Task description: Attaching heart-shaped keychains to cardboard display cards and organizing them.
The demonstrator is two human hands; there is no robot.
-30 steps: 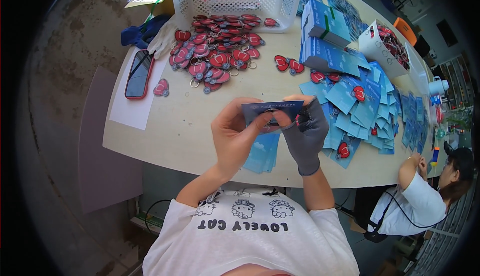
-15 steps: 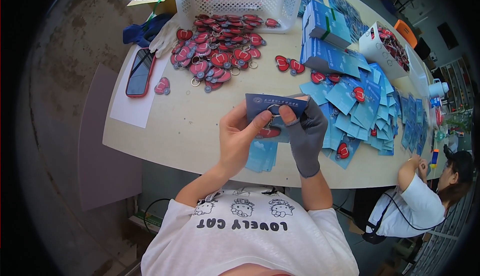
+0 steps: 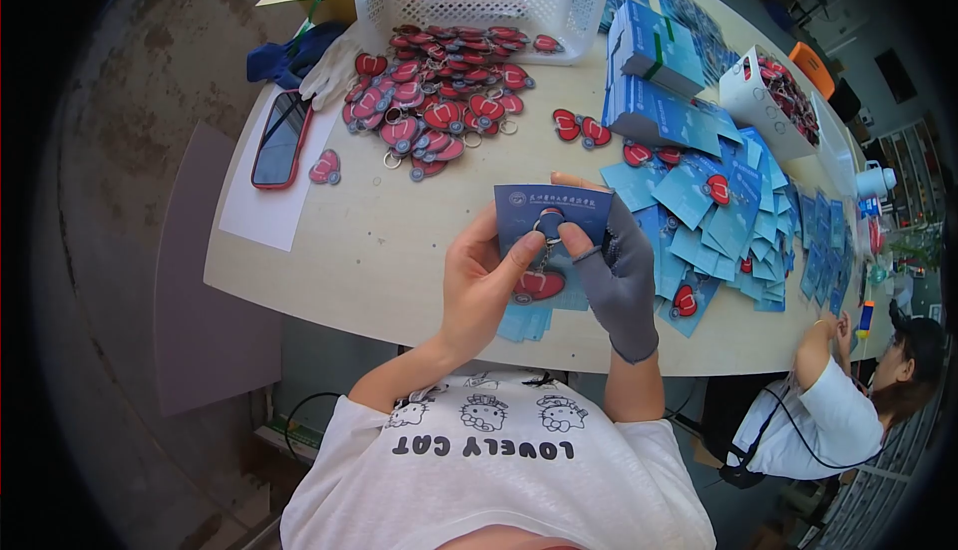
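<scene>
A: Fingers (image 3: 574,241) first, head view — what are they doing?

B: Both hands pinch one thing. The left hand (image 3: 479,285), bare, has its thumb on the face of the blue card (image 3: 551,209); the gloved right hand (image 3: 619,275) grips the card's right side, one bare fingertip on the keyring's loop at the card's hole.

A: Where does the keyring lie?

B: The red keyring (image 3: 539,283) hangs straight below the hole, between the two palms, touching the left thumb. The card's long axis runs left to right, above the desk (image 3: 399,241) edge.

A: Nearer hand?

B: Both touch it; the right fingertip is nearest the loop. The red pile (image 3: 439,91) lies well apart.
</scene>
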